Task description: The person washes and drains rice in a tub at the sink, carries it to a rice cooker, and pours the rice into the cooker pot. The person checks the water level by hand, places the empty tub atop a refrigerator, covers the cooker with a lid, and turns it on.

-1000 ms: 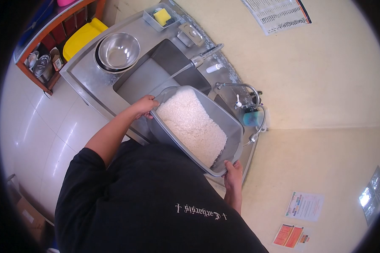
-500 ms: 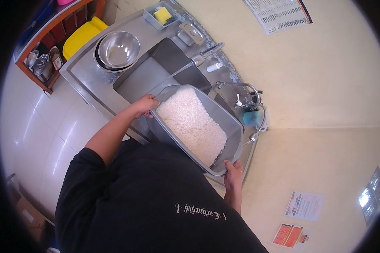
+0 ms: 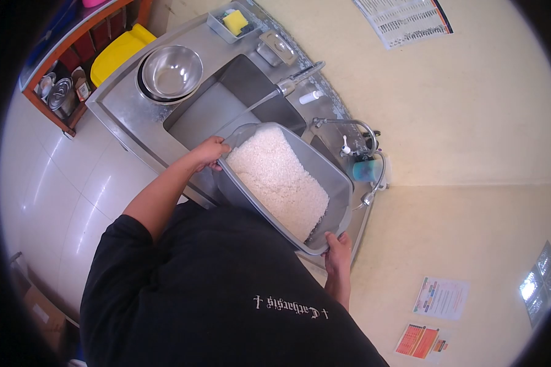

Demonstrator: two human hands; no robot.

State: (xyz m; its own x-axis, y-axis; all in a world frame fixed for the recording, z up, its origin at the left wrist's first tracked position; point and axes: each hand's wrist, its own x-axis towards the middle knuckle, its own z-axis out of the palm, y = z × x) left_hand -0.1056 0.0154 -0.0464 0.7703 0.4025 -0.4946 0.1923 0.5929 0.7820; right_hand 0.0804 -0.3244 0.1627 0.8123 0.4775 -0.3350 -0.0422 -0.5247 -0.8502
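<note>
A grey plastic tub (image 3: 340, 174) is held up at the sink, slightly tilted. White rice (image 3: 275, 174) lies heaped across much of its inside. My left hand (image 3: 211, 153) is closed around the tub's left rim, thumb on top. At the opposite end, my right hand (image 3: 338, 252) grips the lower right rim with the thumb over the edge; its other fingers are mostly hidden underneath. Just beyond the tub, a tap (image 3: 286, 87) points over the sink basin (image 3: 214, 113). Whether the thin line below it is spout or water, I cannot tell.
Stacked steel bowls (image 3: 172, 72) stand on the counter left of the basin. Behind are a container with a yellow sponge (image 3: 235, 22), a steel lidded box (image 3: 277, 49) and a white bottle (image 3: 311, 97). Another curved tap (image 3: 358, 124) rises on the right, near the wall.
</note>
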